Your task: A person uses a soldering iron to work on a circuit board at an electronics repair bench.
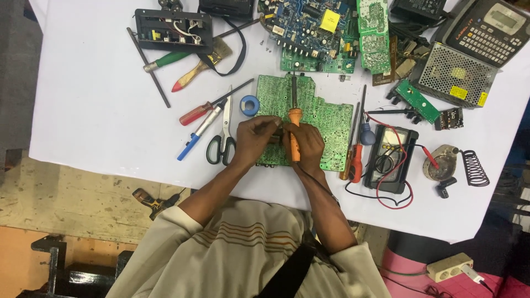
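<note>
A large green circuit board (323, 118) lies on the white table (94, 110) in front of me. My right hand (306, 144) grips an orange-handled soldering iron (295, 129), its dark tip pointing away from me over the board. My left hand (255, 138) rests on the board's near left part with its fingers pinched together close to the iron's handle. Whether those fingers hold something small is hidden. The iron's black cord runs back along my right forearm.
Left of the board lie scissors (223, 144), screwdrivers (201, 112), a blue tape roll (249, 105) and a brush (199, 69). To the right sit a multimeter (391, 160) with red and black leads, a coil iron stand (475, 167), more circuit boards (314, 33), a metal power supply (452, 74) and a label printer (491, 30).
</note>
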